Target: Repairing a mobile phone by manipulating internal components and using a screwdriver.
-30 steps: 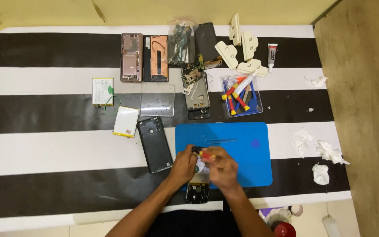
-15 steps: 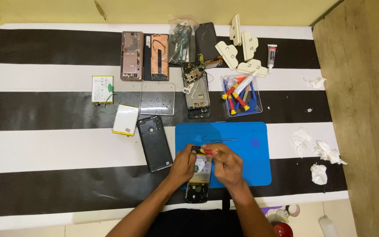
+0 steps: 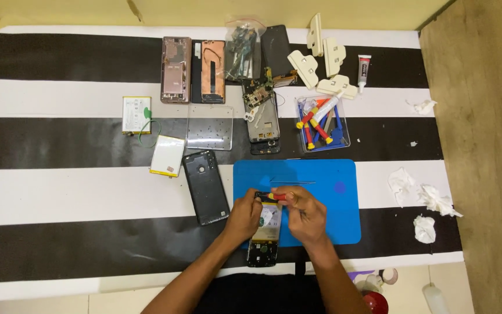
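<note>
Opened phone [image 3: 265,235] lay on blue mat [image 3: 321,174], its top hidden under both hands. Left hand [image 3: 244,216] gripped the phone's edge. Right hand [image 3: 304,214] pinched a red-handled screwdriver [image 3: 275,196]; tip obscured.

My left hand [image 3: 245,216] and right hand [image 3: 304,214] crowd the opened phone [image 3: 265,229] on the blue mat [image 3: 332,203]. To the left, a black back cover [image 3: 205,187] lies just beside my left hand and blocks that side. The mat's right part is bare, apart from thin tweezers [image 3: 293,182] above my hands. Crumpled tissues [image 3: 422,200] lie well apart on the right.
</note>
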